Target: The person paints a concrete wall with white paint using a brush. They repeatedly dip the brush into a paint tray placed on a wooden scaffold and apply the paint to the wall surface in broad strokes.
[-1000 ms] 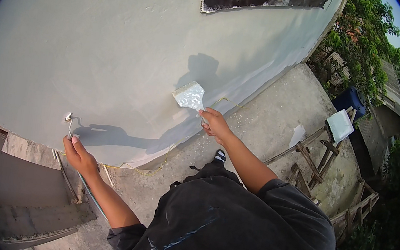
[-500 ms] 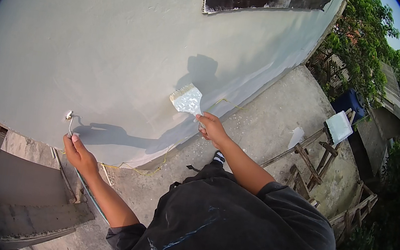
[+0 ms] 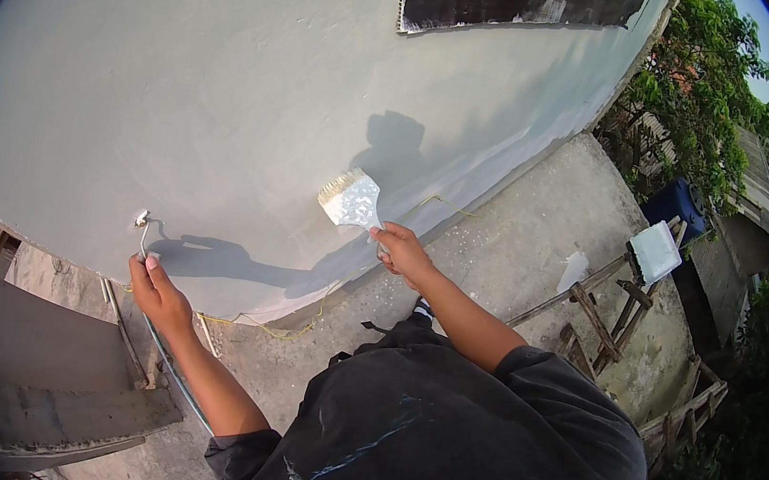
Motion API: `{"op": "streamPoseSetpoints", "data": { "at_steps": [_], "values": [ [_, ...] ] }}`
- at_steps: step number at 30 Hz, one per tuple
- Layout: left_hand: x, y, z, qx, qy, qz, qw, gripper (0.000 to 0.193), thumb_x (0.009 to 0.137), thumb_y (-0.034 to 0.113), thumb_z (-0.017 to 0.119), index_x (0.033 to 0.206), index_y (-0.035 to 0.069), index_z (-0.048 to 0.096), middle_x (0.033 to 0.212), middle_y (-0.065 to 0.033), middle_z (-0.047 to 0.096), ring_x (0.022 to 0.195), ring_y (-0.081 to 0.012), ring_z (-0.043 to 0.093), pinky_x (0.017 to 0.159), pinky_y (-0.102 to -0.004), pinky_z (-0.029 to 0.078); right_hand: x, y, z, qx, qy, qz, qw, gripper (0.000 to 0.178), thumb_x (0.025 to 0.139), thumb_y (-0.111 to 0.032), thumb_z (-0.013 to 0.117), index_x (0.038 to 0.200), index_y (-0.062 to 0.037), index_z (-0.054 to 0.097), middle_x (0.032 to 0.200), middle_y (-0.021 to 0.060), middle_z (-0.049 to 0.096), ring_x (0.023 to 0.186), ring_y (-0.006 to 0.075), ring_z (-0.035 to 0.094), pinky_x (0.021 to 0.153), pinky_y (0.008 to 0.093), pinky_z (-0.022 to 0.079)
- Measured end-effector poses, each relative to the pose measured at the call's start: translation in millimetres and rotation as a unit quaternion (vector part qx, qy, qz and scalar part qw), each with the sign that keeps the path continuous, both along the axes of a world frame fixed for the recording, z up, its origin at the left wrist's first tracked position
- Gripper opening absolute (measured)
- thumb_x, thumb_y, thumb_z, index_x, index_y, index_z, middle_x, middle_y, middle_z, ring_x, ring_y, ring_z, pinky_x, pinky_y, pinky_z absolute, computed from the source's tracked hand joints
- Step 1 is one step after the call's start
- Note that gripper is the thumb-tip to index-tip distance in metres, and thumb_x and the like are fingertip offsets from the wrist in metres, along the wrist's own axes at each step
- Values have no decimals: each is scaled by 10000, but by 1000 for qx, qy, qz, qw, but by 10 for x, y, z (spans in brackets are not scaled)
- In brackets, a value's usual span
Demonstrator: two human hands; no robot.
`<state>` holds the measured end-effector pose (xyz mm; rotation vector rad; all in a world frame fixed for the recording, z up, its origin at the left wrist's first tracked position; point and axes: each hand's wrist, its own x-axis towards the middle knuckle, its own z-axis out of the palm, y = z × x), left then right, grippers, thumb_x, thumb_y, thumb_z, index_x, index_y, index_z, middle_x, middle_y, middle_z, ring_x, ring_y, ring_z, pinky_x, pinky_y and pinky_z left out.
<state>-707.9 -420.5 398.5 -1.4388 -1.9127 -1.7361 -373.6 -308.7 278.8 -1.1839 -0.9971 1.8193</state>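
Pale wall ahead; right grip clasps the brush, bristles at or near the wall; left grip pinches a thin bent rod. Painting seems underway; another stroke needs light pressure.

The right hand is closed in a grip, and the right forearm lies below it, to its right. The left hand, lower and well to the left, pinches; the left forearm slopes down from it.
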Motion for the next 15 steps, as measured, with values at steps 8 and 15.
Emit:
{"op": "streamPoseSetpoints", "data": {
  "at_steps": [8,15],
  "values": [
    [6,24,-11,7,8,8,1000,279,987,252,432,831,21,435,662,-33,364,624,-133,327,555,-297,271,-213,-30,-106,-80,-21,-20,996,192,916,-273,585,940,-88,539,545,-31,394,363,47,271,341,246,163],
    [-25,24,-53,5,8,2,1000,283,989,259,430,835,22,443,663,-33,371,622,-140,335,556,-303,275,-149,-252,44,-36,32,-10,999,182,926,-265,568,885,-92,528,544,-26,398,385,38,285,360,228,164]
  ]
}}
